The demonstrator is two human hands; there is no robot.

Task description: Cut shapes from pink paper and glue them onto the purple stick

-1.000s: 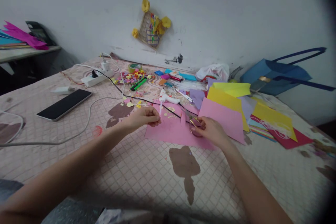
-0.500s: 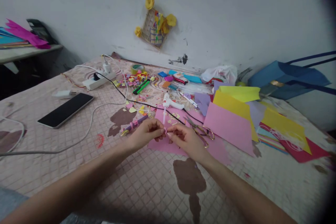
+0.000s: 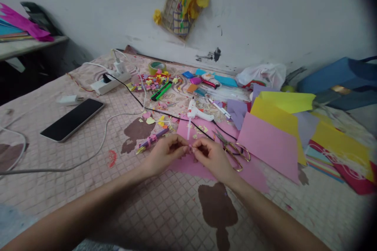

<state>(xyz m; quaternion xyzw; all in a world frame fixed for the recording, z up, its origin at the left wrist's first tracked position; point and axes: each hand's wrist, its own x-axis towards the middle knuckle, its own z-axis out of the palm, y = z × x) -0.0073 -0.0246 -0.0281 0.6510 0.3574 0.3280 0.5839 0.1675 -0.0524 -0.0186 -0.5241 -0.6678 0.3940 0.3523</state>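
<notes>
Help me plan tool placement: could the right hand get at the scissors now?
Probably yes: the scissors lie close beside the right hand, though it seems to pinch a pink piece.

A small pink scrap (image 3: 190, 148) (mostly hidden) is pinched between both hands (image 3: 166, 152) (image 3: 212, 157).

A scuffed, pale wall (image 3: 123, 11) rises behind a table (image 3: 73, 180) with a diamond-patterned, stained cover.

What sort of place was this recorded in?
Probably a home or small workroom, with a table used for paper crafts. The signs are the glue gun, the gold-handled scissors and the pile of small coloured paper cutouts.
</notes>
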